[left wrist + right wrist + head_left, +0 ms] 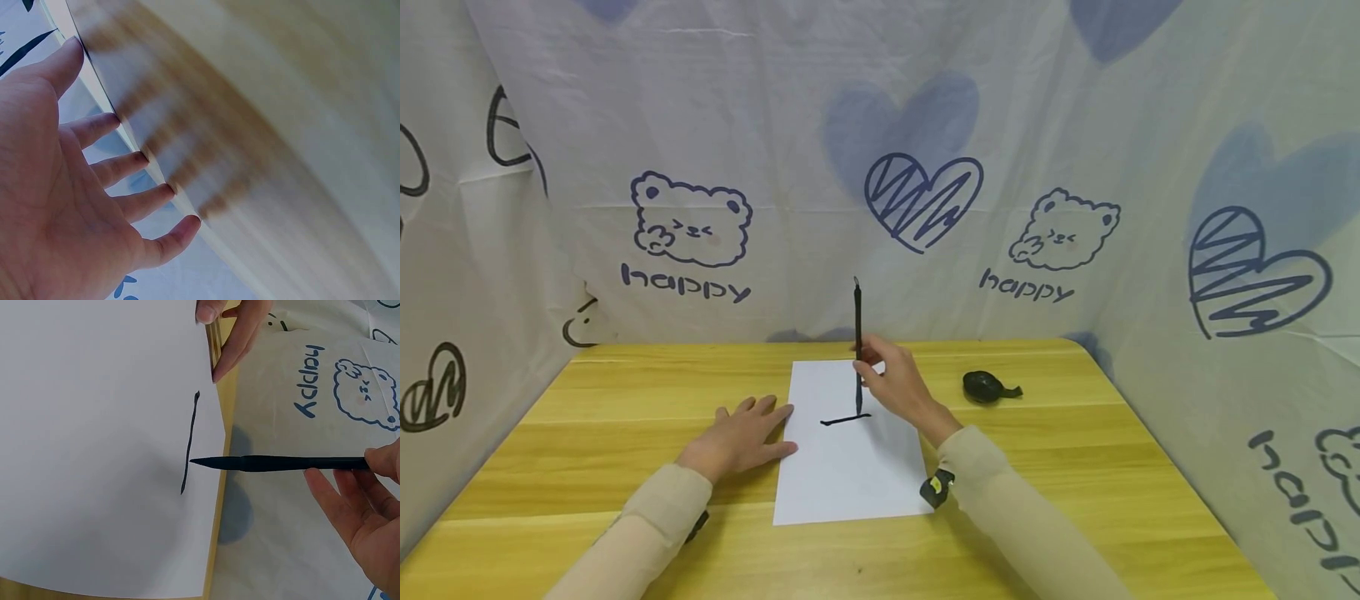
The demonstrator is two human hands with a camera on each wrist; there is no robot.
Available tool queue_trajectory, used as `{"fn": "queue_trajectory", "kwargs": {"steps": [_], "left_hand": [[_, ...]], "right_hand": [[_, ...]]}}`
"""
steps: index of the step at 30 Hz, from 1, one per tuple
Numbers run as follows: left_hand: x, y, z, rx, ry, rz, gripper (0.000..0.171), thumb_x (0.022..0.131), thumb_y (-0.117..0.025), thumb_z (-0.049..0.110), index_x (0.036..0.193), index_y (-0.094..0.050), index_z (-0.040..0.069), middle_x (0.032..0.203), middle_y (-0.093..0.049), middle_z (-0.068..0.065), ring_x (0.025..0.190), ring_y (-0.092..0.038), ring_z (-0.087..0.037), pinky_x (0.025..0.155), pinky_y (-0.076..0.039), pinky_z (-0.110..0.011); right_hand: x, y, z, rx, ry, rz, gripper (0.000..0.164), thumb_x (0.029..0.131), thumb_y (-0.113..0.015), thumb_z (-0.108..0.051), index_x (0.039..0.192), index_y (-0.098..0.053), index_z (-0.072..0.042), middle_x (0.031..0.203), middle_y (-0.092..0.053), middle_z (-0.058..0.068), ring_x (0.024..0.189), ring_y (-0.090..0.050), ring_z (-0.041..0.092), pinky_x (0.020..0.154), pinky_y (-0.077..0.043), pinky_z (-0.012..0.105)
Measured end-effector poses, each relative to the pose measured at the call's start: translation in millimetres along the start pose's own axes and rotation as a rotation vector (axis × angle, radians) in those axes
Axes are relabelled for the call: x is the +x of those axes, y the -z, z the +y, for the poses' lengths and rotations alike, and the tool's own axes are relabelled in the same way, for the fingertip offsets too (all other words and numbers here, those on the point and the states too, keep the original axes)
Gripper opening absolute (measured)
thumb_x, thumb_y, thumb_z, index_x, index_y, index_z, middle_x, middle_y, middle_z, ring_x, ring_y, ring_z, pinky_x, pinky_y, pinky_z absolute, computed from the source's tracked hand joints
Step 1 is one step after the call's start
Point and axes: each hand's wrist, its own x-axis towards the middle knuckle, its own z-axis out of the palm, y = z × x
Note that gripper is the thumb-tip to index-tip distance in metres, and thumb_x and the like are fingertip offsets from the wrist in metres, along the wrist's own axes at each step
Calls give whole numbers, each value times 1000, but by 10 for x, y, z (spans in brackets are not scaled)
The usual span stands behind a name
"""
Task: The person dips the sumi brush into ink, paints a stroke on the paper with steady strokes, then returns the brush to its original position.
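Note:
My right hand (891, 379) pinches a black calligraphy brush (858, 350), which stands nearly upright with its tip down. In the right wrist view the dark tip of the brush (209, 463) is right beside a thin black stroke (189, 444). That stroke runs across the upper half of a white sheet of paper (850, 475) in the head view. My left hand (737, 442) rests with spread fingers at the left edge of the sheet, thumb and fingertips over the margin. The left wrist view shows its straight fingers (128, 206) from the palm side.
A small round black container (982, 387) with a short spout or handle stands on the wooden table (1060, 483), right of the paper. Behind the table and at both sides hangs a white curtain (805, 233) printed with hearts and bears.

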Motion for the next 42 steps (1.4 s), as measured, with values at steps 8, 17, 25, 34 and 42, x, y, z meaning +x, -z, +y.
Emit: {"fn": "queue_trajectory", "kwargs": {"steps": [8, 17, 25, 34, 42], "left_hand": [[13, -14, -10, -7, 7, -9, 78, 99, -55, 62, 158, -43, 12, 164, -36, -24, 148, -34, -56, 109, -24, -84], [12, -5, -1, -8, 12, -8, 78, 99, -57, 62, 157, -43, 12, 164, -36, -25, 147, -34, -57, 109, -24, -84], [11, -2, 7, -7, 9, -6, 78, 99, -57, 62, 157, -44, 12, 163, -36, -25, 147, -35, -57, 108, -25, -84], [-16, 12, 19, -18, 11, -7, 77, 99, -57, 60, 157, -43, 11, 164, -36, -25, 147, -34, -56, 109, -24, -84], [-22, 33, 28, -10, 6, -5, 76, 99, -57, 60, 157, -44, 11, 163, -37, -25, 147, -35, -57, 109, -24, -84]], "right_hand": [[17, 94, -58, 63, -40, 4, 17, 100, -63, -1, 117, -67, 0, 99, -72, 20, 92, -72, 30, 72, -64, 30], [21, 365, -66, 131, -93, 6, 23, 100, -64, -1, 123, -68, -1, 114, -73, 22, 105, -72, 36, 81, -64, 46], [-52, 758, -55, 145, -152, 17, 21, 100, -66, -6, 121, -67, -3, 112, -71, 23, 106, -70, 37, 84, -64, 43], [-216, 1190, 95, 91, -139, 53, 19, 101, -65, -6, 119, -65, 1, 112, -71, 26, 107, -71, 41, 86, -63, 38], [-365, 1460, 264, 7, -108, 105, 18, 98, -67, -2, 116, -68, 2, 108, -71, 25, 100, -72, 31, 85, -63, 30]]}}
